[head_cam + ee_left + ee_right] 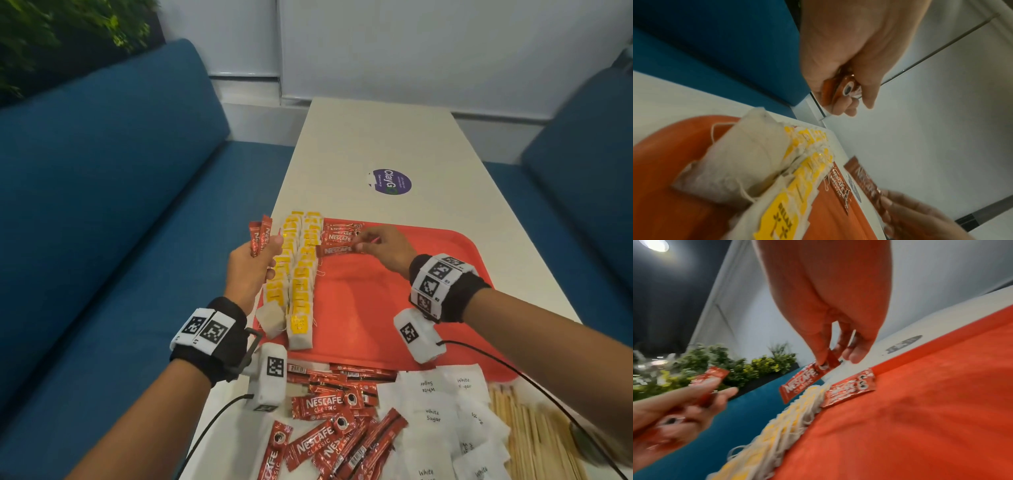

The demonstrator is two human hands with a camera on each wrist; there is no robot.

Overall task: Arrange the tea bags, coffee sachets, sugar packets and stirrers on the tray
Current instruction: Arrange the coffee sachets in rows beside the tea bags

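Observation:
A red tray (394, 308) lies on the white table. Two rows of yellow-tagged tea bags (298, 274) run along its left side. Two red coffee sachets (340, 233) lie flat at the tray's far left, beside the tea bags. My right hand (363, 245) pinches another coffee sachet (337, 250) by its end, just above the tray; the right wrist view shows the sachet (803, 381) tilted over the laid ones (849, 387). My left hand (253, 260) grips a small bunch of coffee sachets (260, 234) left of the tea bags.
Near the table's front edge lie a loose heap of coffee sachets (329, 421), white sugar packets (445, 411) and wooden stirrers (534, 431). A purple round sticker (390, 181) is on the table beyond the tray. Blue sofas (102, 205) flank the table.

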